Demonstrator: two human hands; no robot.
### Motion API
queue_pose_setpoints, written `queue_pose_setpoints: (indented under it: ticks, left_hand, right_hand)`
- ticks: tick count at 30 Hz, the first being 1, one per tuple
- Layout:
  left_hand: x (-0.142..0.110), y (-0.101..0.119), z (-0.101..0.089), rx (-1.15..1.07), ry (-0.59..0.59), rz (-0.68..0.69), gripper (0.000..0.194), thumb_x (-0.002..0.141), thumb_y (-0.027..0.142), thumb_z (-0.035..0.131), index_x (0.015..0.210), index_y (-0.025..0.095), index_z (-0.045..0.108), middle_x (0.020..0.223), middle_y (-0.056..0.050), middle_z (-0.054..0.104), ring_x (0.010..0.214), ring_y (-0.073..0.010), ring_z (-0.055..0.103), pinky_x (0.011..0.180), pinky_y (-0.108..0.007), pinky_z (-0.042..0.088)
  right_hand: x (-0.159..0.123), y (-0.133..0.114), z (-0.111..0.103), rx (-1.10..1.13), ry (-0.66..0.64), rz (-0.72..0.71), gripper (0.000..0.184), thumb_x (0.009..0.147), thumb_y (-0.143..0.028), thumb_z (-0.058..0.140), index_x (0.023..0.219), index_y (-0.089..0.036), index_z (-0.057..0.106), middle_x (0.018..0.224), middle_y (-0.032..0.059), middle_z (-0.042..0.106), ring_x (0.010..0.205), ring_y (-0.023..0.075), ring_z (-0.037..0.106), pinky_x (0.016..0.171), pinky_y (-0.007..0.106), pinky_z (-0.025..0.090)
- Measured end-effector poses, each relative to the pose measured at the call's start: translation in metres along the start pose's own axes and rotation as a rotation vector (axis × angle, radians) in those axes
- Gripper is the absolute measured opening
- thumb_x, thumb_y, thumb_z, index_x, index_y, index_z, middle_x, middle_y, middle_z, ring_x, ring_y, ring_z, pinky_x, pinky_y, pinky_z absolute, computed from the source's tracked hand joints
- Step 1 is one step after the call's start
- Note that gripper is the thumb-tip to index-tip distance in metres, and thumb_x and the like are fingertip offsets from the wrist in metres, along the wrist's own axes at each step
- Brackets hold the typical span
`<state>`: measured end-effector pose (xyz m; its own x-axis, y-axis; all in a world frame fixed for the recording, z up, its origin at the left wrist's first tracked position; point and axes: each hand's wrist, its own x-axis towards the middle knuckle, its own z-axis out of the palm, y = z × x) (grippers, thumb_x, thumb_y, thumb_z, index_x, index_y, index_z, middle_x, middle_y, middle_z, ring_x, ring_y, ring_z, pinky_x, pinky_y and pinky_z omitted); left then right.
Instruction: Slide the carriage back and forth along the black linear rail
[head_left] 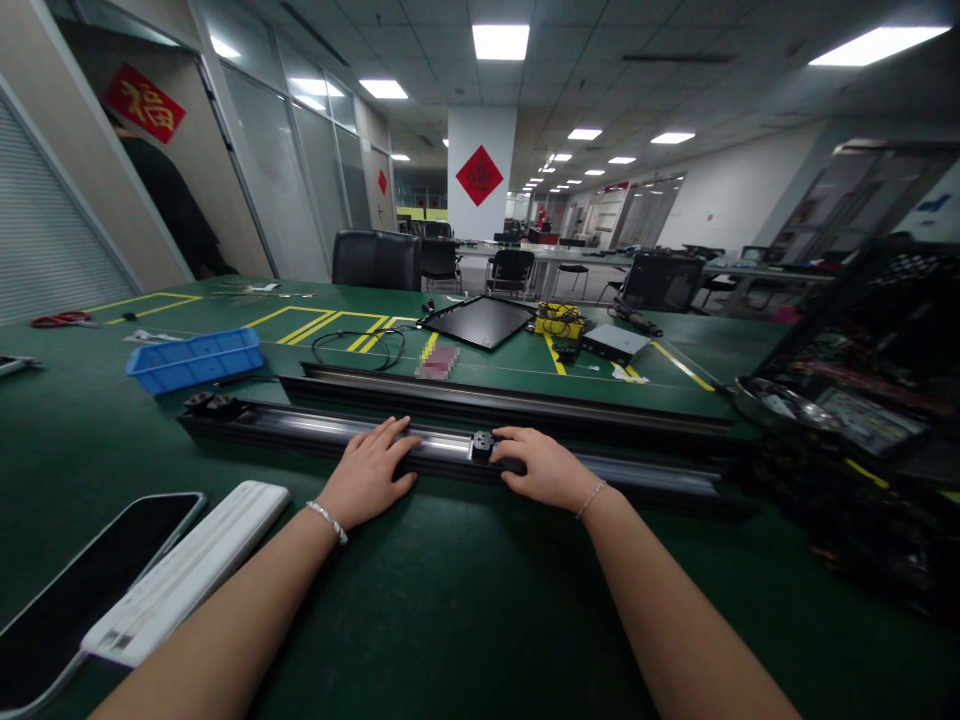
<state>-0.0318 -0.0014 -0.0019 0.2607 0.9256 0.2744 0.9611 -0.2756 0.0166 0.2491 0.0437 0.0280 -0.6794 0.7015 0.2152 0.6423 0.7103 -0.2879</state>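
A long black rail [300,425] with a shiny inner channel lies across the green table in front of me. On it sits a small black socket-like module [482,445] with a light face. My right hand [544,470] has its fingers and thumb closed around the right side of this module; part of it is hidden under them. My left hand [373,470] rests on the rail to the left of the module, fingers spread and thumb on the near edge. More dark module pieces [214,403] are at the rail's left end.
A second black rail [525,400] lies just behind. Beyond are a blue bin [196,360], a flat black panel [480,322], a grey box [615,343] and cables [360,345]. A phone [97,580] and white power bank [187,570] lie front left; dark equipment [885,430] stands right.
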Motion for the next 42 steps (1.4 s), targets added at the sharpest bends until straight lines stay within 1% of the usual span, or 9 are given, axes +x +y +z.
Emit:
queue_pose_setpoints:
  ticks: [9,17,23,30,37,42]
  left_hand:
    - [0.0005,0.0024,-0.0038,-0.009,-0.010,-0.008,0.046,0.078,0.037,0.052,0.122,0.028,0.051,0.145,-0.007,0.036,0.132,-0.0264,0.033,0.102,-0.044,0.031]
    - [0.0001,0.0007,-0.0024,-0.012,-0.001,0.001,0.045,0.078,0.038,0.052,0.122,0.028,0.051,0.144,-0.006,0.037,0.132,-0.0256,0.032,0.102,-0.044,0.030]
    - [-0.0002,0.0016,-0.0033,-0.018,0.001,-0.004,0.044,0.078,0.037,0.053,0.121,0.029,0.052,0.144,-0.005,0.037,0.132,-0.0252,0.032,0.103,-0.043,0.029]
    - [-0.0001,0.0022,-0.0033,-0.007,0.001,0.000,0.044,0.078,0.036,0.052,0.121,0.028,0.052,0.144,-0.007,0.037,0.132,-0.0255,0.032,0.103,-0.044,0.029]
    - [0.0004,0.0000,-0.0015,-0.017,-0.001,0.001,0.045,0.077,0.037,0.053,0.121,0.029,0.052,0.144,-0.006,0.037,0.132,-0.0254,0.032,0.103,-0.045,0.029]
    - [0.0000,-0.0005,-0.0005,-0.027,0.005,-0.004,0.045,0.077,0.037,0.053,0.121,0.029,0.052,0.145,-0.006,0.036,0.133,-0.0255,0.031,0.104,-0.045,0.027]
  right_hand:
    - [0.0007,0.0021,-0.0008,0.003,-0.018,0.000,0.025,0.071,-0.021,0.057,0.094,-0.023,0.067,0.131,0.0096,0.052,0.119,0.0223,0.048,0.100,0.039,0.036]
    - [-0.0008,0.0017,-0.0066,-0.014,-0.050,0.023,0.027,0.071,-0.021,0.057,0.096,-0.026,0.067,0.132,0.0065,0.051,0.119,0.0221,0.048,0.099,0.041,0.038]
    - [-0.0010,0.0029,-0.0060,-0.010,-0.044,0.017,0.025,0.071,-0.021,0.057,0.094,-0.025,0.067,0.131,0.0078,0.051,0.118,0.0219,0.049,0.099,0.039,0.038]
    - [-0.0005,0.0041,-0.0047,0.006,-0.035,0.020,0.023,0.070,-0.020,0.057,0.090,-0.024,0.067,0.130,0.0067,0.053,0.117,0.0208,0.050,0.099,0.038,0.039]
    - [-0.0010,0.0042,-0.0058,0.015,-0.026,0.020,0.017,0.069,-0.019,0.059,0.084,-0.024,0.066,0.128,0.0061,0.054,0.116,0.0205,0.051,0.098,0.037,0.039]
    - [-0.0009,0.0016,-0.0067,0.003,-0.019,0.017,0.016,0.069,-0.019,0.060,0.084,-0.023,0.066,0.126,0.0063,0.056,0.116,0.0202,0.051,0.097,0.036,0.040]
